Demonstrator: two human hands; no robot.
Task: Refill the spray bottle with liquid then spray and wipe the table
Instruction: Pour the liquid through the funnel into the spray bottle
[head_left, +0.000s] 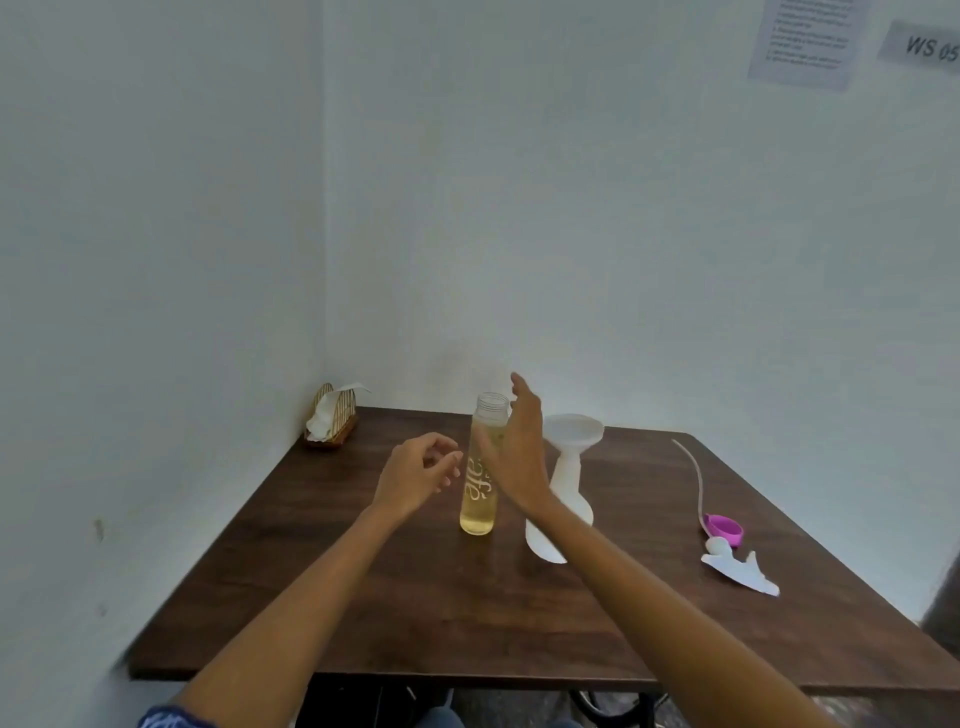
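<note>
Spray bottle, white opaque plastic with a broad base and narrow neck, stands upright just beyond the right hand, its lower body partly hidden by that wrist; a white funnel sits in its mouth. Right hand: fingers straight and spread, palm turned toward the left, holding nothing, placed between the white bottle and a clear cylindrical bottle. Whether the thumb touches the clear bottle cannot be told. Clear bottle: uncapped, threaded neck, white lettering on the side, filled most of the way with pale yellow liquid, standing upright directly left of the right hand. Left hand: fingers loosely curled, empty, close to the left side of the clear bottle without visible contact. Both stand on a dark wood-grain table. Well to the right of the right hand lies the detached spray head, white trigger part flat on the surface, with a pink collar and a long thin curved dip tube. Far to the left, in the wall corner, a woven holder with white napkins.
</note>
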